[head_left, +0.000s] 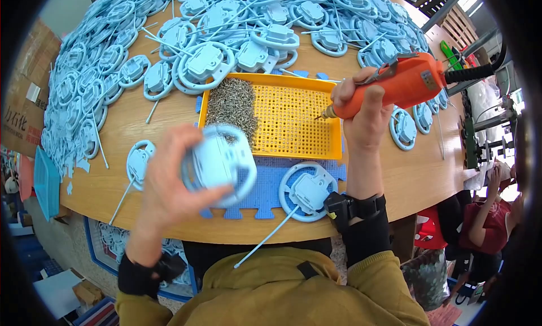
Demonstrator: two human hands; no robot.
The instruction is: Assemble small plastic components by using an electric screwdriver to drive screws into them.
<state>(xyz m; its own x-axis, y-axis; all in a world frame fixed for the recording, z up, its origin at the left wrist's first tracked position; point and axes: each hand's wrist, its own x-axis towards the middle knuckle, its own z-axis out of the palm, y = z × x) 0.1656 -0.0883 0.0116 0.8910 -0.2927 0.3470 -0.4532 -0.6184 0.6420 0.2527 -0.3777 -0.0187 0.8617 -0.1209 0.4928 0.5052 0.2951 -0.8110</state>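
My left hand grips a light blue plastic steering wheel, held up over the near left corner of a yellow tray. Motion blurs both hand and wheel a little. Small metal screws heap in the tray's left part; its perforated right part shows bare. In my right hand is an orange-red electric screwdriver, its tip pointing left over the tray's right side. Another wheel, a thin rod sticking out toward me, lies on a blue foam mat in front of the tray.
Many similar light blue wheels pile along the table's far and left sides. One wheel with a rod lies left of my left hand. A few wheels rest at the right. A teal bin stands beyond the left edge. Someone in red is at far right.
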